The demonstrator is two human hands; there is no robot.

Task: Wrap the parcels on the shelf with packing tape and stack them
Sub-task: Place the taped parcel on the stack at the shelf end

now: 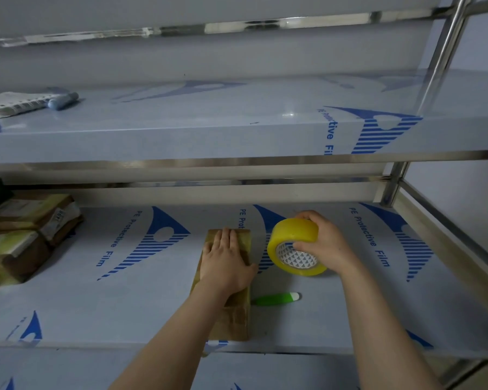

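Several brown parcels (26,235) are lying piled at the far left of the lower shelf (378,319), their wrapping looking glossy, as if already taped. Near the middle, one flat brown parcel (234,316) is lying lengthwise on the printed protective film, well apart from the pile, with its near end reaching the shelf's front edge. The left hand (226,260) is pressing down on the parcel's far half, palm flat and fingers straight, gripping nothing. Just right of the parcel's near half, a green-handled tool (276,299), possibly a cutter, is lying on the film, touched by neither hand. Farther right, the right hand (327,243) is holding a yellowish roll of packing tape (293,235) near the parcel's far end, with fingers curling over the rim and the thumb hooking at the patterned core. Whether the roll is resting on the shelf or hanging just above it cannot be told, and no free tape end is showing. The step in hand appears to be taping this single parcel. The next move is calling for freeing the tape end, sticking it to the pinned parcel and drawing the roll across. Cutting and stacking on the left pile are not yet done.
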